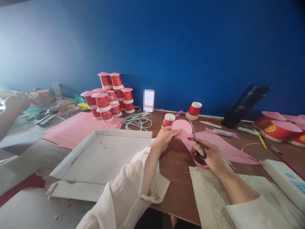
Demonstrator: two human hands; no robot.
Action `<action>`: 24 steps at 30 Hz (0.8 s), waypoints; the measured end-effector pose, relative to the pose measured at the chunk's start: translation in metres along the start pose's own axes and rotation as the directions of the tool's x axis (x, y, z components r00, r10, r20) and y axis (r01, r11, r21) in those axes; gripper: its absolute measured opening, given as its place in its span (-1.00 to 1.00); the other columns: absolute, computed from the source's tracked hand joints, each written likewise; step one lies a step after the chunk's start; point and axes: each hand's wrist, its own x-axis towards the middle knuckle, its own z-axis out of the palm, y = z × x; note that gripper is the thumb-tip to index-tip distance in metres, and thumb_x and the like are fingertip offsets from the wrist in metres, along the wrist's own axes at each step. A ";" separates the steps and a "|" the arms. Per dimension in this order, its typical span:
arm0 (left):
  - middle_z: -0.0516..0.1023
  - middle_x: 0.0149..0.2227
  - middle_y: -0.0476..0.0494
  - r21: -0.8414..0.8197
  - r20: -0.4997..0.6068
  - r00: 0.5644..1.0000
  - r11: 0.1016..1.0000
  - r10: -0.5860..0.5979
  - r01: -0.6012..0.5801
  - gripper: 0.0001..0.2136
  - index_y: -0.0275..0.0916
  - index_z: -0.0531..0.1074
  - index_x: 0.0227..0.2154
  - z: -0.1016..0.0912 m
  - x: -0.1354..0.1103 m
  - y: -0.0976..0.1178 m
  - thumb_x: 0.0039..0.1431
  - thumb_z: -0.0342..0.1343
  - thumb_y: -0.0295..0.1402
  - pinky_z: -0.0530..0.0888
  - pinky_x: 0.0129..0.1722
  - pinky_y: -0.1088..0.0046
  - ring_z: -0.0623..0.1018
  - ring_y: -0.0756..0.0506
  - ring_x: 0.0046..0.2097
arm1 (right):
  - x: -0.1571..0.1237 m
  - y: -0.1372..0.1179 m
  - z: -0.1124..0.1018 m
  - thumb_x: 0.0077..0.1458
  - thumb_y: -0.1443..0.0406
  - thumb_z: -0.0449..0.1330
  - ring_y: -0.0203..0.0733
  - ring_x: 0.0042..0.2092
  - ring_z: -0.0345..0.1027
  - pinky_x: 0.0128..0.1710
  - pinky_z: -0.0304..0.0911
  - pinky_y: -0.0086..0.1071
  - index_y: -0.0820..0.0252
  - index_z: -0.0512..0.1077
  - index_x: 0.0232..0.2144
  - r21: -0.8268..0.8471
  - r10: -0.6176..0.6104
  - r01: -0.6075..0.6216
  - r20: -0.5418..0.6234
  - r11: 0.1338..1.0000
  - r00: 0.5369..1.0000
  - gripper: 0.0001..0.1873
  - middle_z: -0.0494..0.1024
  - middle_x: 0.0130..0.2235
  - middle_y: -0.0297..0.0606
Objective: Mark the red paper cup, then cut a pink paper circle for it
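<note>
A round pink paper disc [182, 128] is pinched at its lower left edge by my left hand [166, 137]. My right hand [211, 156] has its fingers through the handles of dark-handled scissors [201, 149]. The blades point up along the disc's right edge; whether they touch the paper I cannot tell. Beneath and to the right of the scissors lie pink paper offcuts [220, 144]. Just behind the disc stands a red paper cup [168, 120], and another red cup [194, 110] is farther back near the wall.
Stacked red cups with pink tops [103, 101] stand on the left beside pink sheets [69, 127]. A white box lid [95, 162], coiled cord [138, 121], leaning black bottle [245, 105], markers [224, 132] and printed paper [206, 194] surround my hands. Another person's arm [14, 111] is at far left.
</note>
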 end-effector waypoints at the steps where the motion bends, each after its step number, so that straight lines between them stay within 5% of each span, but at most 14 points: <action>1: 0.44 -0.52 -0.05 -0.005 -0.006 1.000 1.000 -0.003 0.003 -0.68 -0.30 0.54 -0.48 0.000 0.000 0.000 -0.19 0.42 -0.16 0.10 -0.45 0.43 0.27 0.07 -0.50 | 0.000 0.000 0.000 -0.11 -0.16 0.37 -0.33 -0.52 0.20 -0.56 0.08 -0.43 0.26 0.61 -0.07 -0.001 -0.002 0.002 0.001 1.000 1.000 -0.28 0.41 -0.54 -0.35; 24: 0.34 -0.59 0.01 -0.016 0.003 1.000 0.999 0.031 -0.031 -0.66 -0.27 0.47 -0.58 0.000 0.002 -0.002 -0.28 0.45 -0.14 0.11 -0.46 0.44 0.24 0.07 -0.49 | -0.001 -0.001 0.002 -0.18 -0.17 0.40 -0.33 -0.52 0.21 -0.53 0.08 -0.41 0.25 0.62 -0.10 0.025 0.027 -0.027 -0.013 0.999 1.000 -0.26 0.41 -0.55 -0.36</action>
